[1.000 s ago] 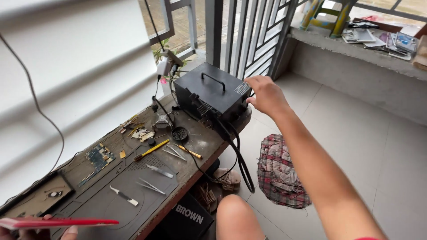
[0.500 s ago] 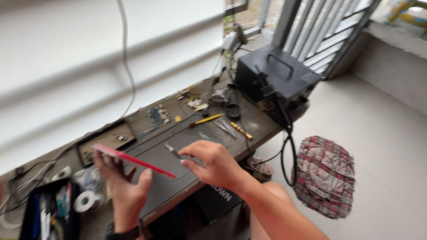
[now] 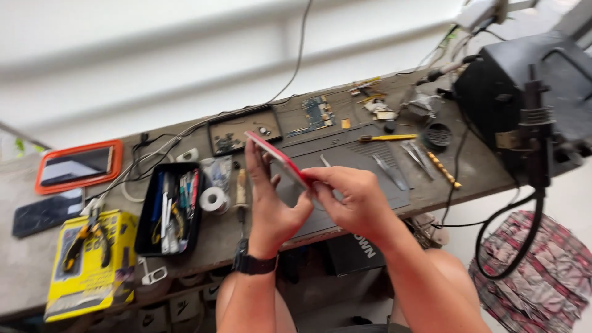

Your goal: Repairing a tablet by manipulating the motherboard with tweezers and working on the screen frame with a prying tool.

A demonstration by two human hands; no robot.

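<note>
My left hand [image 3: 271, 200], a black watch on its wrist, is closed on a thin red-edged phone [image 3: 279, 158] and holds it tilted on edge above the dark work mat [image 3: 364, 157]. My right hand [image 3: 351, 198] meets the phone's lower right end, fingers pinched there. A thin metal tool [image 3: 324, 161] pokes up just above those fingers and seems to be held in them. Both hands hover over the near edge of the workbench [image 3: 475, 176].
A black tool tray [image 3: 165, 213], a yellow box with pliers [image 3: 92, 262] and an orange-framed device [image 3: 77, 165] lie left. A tape roll [image 3: 216, 199], a circuit board [image 3: 317, 112], tweezers [image 3: 390, 171] and a black station [image 3: 524, 92] with cables sit behind and right. Plaid cloth [image 3: 542, 265] lies on the floor.
My right hand came back from the black station, picked up a thin tool off the mat and joined the phone. My left hand lifted the phone up over the mat.
</note>
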